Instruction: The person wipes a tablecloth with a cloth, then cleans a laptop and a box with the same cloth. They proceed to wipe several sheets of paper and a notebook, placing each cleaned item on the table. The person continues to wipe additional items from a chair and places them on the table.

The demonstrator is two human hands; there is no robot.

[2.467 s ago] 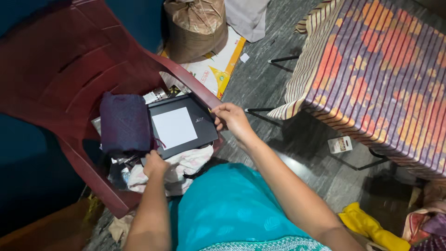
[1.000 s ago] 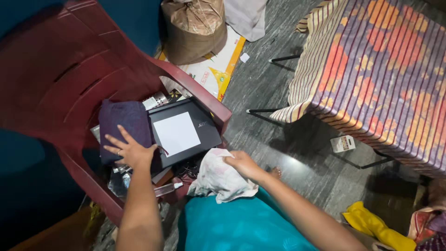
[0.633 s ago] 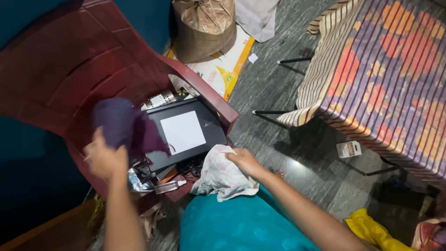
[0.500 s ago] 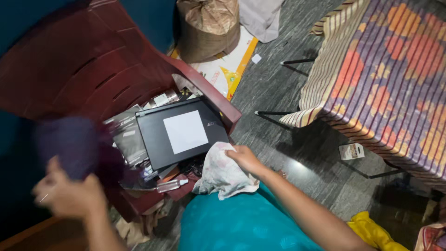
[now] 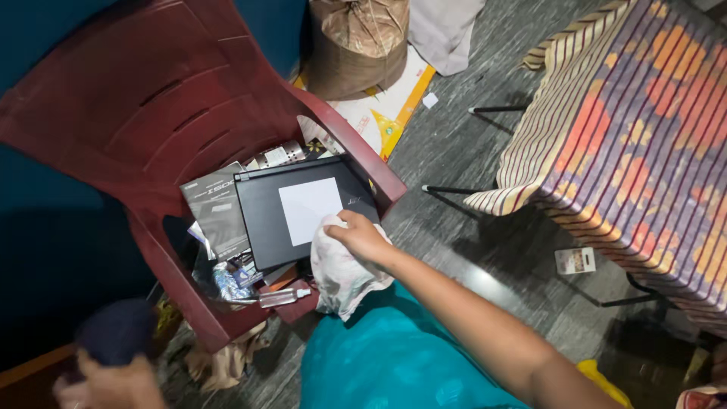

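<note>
Right hand [image 5: 362,236] is clamped on a pale, crumpled cloth [image 5: 339,274], pressing one end of it onto the near edge of the black laptop [image 5: 299,208] while the rest hangs over the front of the red plastic chair [image 5: 113,106]. The laptop lies closed and flat on the chair seat, a white square patch on its lid, with a dark booklet [image 5: 216,208] just beside it and small bottles [image 5: 250,291] and packets crowded along the seat's front edge.

Left hand [image 5: 113,382] is low at the bottom corner, fingers closed around a dark purple bundle of fabric [image 5: 113,332]; motion blur makes it hard to tell how firm that grip is.

To wipe the lid well, the cloth looks better spread flat under the palm than bunched. Light, even strokes across the lid would suit, since the laptop rests on loose clutter and could slide toward the open front of the seat.
</note>
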